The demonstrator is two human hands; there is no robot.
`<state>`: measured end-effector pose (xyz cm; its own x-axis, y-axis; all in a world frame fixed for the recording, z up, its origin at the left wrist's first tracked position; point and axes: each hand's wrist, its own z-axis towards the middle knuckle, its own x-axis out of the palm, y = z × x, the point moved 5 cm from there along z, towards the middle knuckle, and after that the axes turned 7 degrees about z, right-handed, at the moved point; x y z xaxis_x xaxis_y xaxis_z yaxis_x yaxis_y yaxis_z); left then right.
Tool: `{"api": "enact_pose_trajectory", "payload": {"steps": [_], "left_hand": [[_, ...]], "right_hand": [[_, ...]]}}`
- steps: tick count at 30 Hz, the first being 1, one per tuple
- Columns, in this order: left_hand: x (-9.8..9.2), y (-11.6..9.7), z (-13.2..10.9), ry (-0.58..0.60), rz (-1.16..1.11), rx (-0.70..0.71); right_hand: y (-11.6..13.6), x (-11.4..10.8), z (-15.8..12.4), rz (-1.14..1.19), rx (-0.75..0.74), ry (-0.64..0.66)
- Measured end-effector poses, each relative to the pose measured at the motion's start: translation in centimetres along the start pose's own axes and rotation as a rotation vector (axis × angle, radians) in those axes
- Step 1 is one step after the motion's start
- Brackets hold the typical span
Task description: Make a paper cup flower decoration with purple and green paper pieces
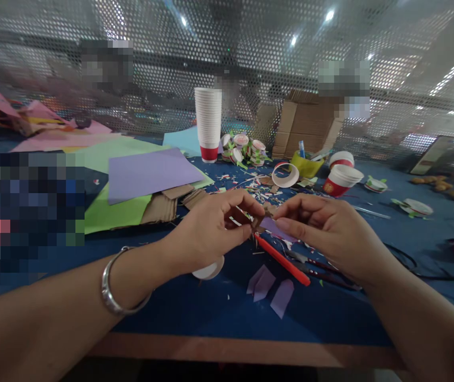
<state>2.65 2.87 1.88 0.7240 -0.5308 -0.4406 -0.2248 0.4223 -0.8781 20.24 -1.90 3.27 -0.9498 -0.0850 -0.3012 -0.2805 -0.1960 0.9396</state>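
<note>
My left hand (211,228) and my right hand (322,231) meet over the blue table (195,307), both pinched on a small purple paper piece (271,227) held between the fingertips. A small brown scrap shows at the left fingertips. A silver bangle (118,289) circles my left wrist. Just below the hands lie red-handled scissors (285,261) and three cut purple paper petals (270,289). A white cup rim piece (210,270) lies under my left wrist.
Purple (151,172) and green (111,212) paper sheets and cardboard pieces (167,204) lie at the left. A tall stack of white cups (208,123), finished cup decorations (243,148), cut cups (340,180), paper scraps and a perforated metal screen (227,63) stand behind.
</note>
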Motion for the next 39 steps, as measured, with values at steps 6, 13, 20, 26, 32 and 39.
{"api": "enact_pose_trajectory", "payload": {"steps": [6,13,20,26,32,39], "left_hand": [[0.0,0.4,0.1,-0.026,-0.009,-0.042],[0.7,0.9,0.1,0.015,-0.263,-0.182],[1.6,1.0,-0.2,0.086,-0.355,-0.228],[0.3,-0.4,-0.6,-0.040,0.113,0.044],[0.5,-0.3,-0.2,0.015,0.053,0.062],[0.1,1.2,0.4,-0.011,-0.134,-0.126]], "right_hand": [[-0.1,-0.4,-0.3,-0.035,0.006,-0.037],[-0.2,-0.4,-0.4,0.093,-0.049,-0.061],[-0.4,0.0,-0.1,-0.017,-0.018,-0.024],[-0.4,0.2,-0.3,-0.119,-0.011,0.024],[-0.3,0.6,-0.3,-0.218,-0.044,0.093],[-0.3,0.5,-0.3,-0.332,-0.013,0.130]]}}
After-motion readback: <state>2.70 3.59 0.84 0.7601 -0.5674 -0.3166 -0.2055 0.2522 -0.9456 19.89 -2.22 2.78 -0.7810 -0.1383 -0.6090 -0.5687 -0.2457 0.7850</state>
